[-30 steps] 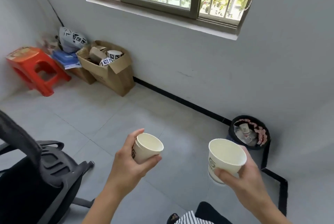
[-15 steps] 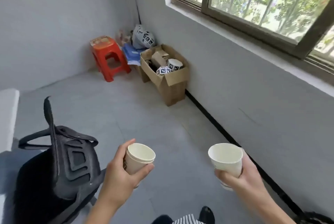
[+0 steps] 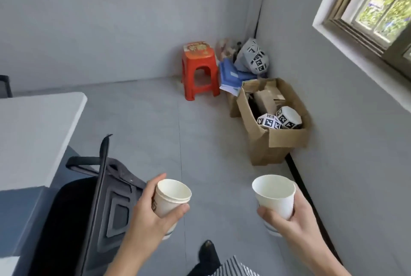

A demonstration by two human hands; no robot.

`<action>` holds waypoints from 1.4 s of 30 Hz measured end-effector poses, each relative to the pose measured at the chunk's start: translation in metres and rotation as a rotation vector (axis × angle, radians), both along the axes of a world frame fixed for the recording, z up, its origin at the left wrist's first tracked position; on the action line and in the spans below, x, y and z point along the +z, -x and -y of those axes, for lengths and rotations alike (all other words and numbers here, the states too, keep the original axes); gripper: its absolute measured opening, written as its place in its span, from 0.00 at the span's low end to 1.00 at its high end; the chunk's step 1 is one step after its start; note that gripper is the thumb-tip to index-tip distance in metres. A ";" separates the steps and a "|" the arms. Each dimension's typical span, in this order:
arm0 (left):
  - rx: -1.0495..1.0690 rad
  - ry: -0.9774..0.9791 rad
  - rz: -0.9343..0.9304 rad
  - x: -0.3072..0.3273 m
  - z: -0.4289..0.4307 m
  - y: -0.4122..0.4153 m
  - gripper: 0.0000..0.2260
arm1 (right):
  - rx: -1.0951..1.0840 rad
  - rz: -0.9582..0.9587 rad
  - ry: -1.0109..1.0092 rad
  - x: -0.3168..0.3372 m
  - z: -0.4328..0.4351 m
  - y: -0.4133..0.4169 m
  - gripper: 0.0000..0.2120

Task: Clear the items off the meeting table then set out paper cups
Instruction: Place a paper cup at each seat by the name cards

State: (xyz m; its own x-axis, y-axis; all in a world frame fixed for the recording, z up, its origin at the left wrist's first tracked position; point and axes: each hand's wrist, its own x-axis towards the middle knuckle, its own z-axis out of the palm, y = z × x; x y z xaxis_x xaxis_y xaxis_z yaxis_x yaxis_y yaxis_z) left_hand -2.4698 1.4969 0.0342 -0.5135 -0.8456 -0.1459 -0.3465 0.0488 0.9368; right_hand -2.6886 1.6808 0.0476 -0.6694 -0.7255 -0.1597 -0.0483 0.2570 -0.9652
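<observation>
Hands out front, apart: left hand [image 3: 151, 215] clasps stacked paper cups [image 3: 171, 197], right hand [image 3: 291, 220] a single paper cup [image 3: 274, 195]

The left cup [image 3: 170, 203] is off-white with a brownish print on its side. The right cup [image 3: 275, 200] is plain white, with a blue-grey band near its base. The stool [image 3: 199, 71] is orange-red, its top printed in yellow and red. The box [image 3: 280, 142] is plain cardboard brown. The balls [image 3: 289, 117] inside it are white with black square markers, and the same pattern marks a grey bag [image 3: 251, 57]. The papers [image 3: 231, 75] are blue. The table [image 3: 33, 133] is white, the chair [image 3: 73, 220] black, the floor [image 3: 200, 131] grey and the skirting [image 3: 298, 177] black. A garment [image 3: 235, 269] has black and white stripes.
</observation>
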 end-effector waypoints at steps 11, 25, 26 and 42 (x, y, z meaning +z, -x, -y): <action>0.191 0.037 0.019 0.013 0.200 0.093 0.36 | 0.108 -0.049 -0.020 0.009 0.222 0.133 0.30; 0.725 -0.049 0.070 0.007 0.387 0.168 0.29 | 0.625 -0.076 -0.051 0.014 0.594 0.263 0.20; 0.781 -0.070 0.069 0.006 0.393 0.164 0.29 | 0.671 -0.077 -0.042 0.018 0.621 0.257 0.20; 1.127 -0.015 0.066 0.024 0.628 0.026 0.30 | 1.106 -0.016 -0.028 0.015 0.917 0.063 0.33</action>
